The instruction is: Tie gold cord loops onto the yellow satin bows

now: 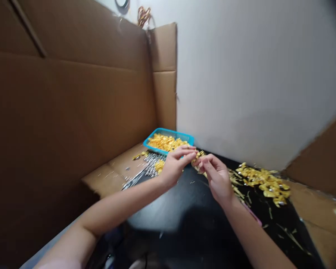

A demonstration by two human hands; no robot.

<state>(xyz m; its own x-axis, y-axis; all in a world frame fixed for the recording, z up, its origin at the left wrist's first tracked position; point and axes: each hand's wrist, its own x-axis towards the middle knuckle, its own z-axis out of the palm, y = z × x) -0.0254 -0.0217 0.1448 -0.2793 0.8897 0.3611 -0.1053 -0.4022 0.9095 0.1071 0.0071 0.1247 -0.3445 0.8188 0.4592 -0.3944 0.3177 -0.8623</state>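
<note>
My left hand (176, 164) and my right hand (217, 178) meet above the far part of the black table. The left fingers and thumb pinch a small shiny golden-yellow piece (198, 154); its exact kind is too small to make out. Closed at the fingertips, my right hand touches the near side of the same piece, and thin yellowish strands show around it. Behind my left hand stands a blue basket (169, 131) filled with yellow pieces (164, 142). Beside my left wrist lie many thin silver rods (150, 164) and a yellow clump (159, 166).
A pile of shiny yellow pieces (264, 183) lies on the right of the black table (168, 209), with yellow strips scattered around. A pink-edged object (252, 214) is partly behind my right forearm. Cardboard walls (100, 101) stand left, a pale wall (240, 74) behind.
</note>
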